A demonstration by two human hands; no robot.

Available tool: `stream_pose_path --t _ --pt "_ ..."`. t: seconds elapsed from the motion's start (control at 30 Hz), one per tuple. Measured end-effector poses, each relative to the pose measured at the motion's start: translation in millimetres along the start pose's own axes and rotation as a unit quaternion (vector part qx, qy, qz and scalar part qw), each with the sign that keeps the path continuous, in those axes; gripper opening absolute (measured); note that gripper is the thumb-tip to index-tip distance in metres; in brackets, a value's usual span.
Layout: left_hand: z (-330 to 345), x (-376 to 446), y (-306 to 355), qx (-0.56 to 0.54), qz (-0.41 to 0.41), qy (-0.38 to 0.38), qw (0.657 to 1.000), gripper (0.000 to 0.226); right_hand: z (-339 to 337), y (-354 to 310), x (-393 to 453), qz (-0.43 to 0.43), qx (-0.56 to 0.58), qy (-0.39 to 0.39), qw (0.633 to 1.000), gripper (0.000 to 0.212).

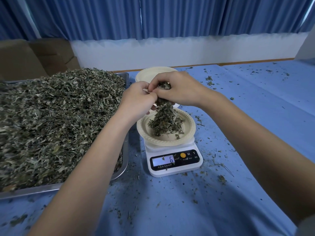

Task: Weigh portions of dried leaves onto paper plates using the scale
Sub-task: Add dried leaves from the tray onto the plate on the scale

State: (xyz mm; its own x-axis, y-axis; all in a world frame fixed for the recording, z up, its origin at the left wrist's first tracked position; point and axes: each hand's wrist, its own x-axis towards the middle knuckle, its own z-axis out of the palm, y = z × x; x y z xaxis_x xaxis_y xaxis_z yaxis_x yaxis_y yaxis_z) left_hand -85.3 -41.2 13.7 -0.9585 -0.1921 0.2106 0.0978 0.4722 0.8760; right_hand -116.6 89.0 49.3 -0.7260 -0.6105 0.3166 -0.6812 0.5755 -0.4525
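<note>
Dried leaves [164,122] piled in a cone on paper plate [189,132], plate seated on scale [175,166]; display [163,161] reads what looks like 6, first digit area blurred. More leaves bunched just above the plate, stream falling onto the pile. Left hand [138,101] and right hand [179,90] pressed together over the plate, fingers of both curled round the bunch; exact pinch between thumbs not resolvable. Stack of spare plates [150,73] directly behind the scale. Metal tray [125,147] heaped with bulk leaves [54,120] just left of the scale. Loose fragments scattered over blue desk [255,116] on all sides of the scale. Risks, judged: bunch let go at once, overshooting target weight; cone already steep, further drop likely to roll leaves over plate rim onto desk, unweighed; forearm or hand brushing plate while crumbling, falsifying reading.
</note>
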Motion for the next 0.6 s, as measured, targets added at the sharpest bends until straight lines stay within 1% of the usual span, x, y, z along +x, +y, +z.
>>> stream_pose_path --t 0.17,0.33,0.4,0.47,0.53,0.6 --pt "-7 -2 -4 0.052 -0.023 -0.006 0.998 0.017 3 2 -2 -0.006 0.018 -0.065 0.998 0.022" --pt "-7 -4 -6 0.056 -0.037 -0.006 0.998 0.022 4 5 -3 0.007 0.012 -0.084 0.996 0.018" --pt "-6 -4 -8 0.051 -0.034 0.001 0.998 0.023 3 4 -3 0.005 0.000 -0.055 0.998 0.016" --pt "-8 -3 -9 0.030 -0.029 0.023 0.999 0.023 0 -1 -3 0.001 0.000 0.006 1.000 0.014" --pt "-11 -3 -8 0.006 -0.025 0.037 0.999 0.023 -4 -9 -2 -0.007 0.042 0.060 0.997 0.011" --pt "-14 -3 -7 -0.005 -0.024 0.037 0.999 0.022 -6 -18 -2 -0.022 0.077 0.073 0.994 0.009"
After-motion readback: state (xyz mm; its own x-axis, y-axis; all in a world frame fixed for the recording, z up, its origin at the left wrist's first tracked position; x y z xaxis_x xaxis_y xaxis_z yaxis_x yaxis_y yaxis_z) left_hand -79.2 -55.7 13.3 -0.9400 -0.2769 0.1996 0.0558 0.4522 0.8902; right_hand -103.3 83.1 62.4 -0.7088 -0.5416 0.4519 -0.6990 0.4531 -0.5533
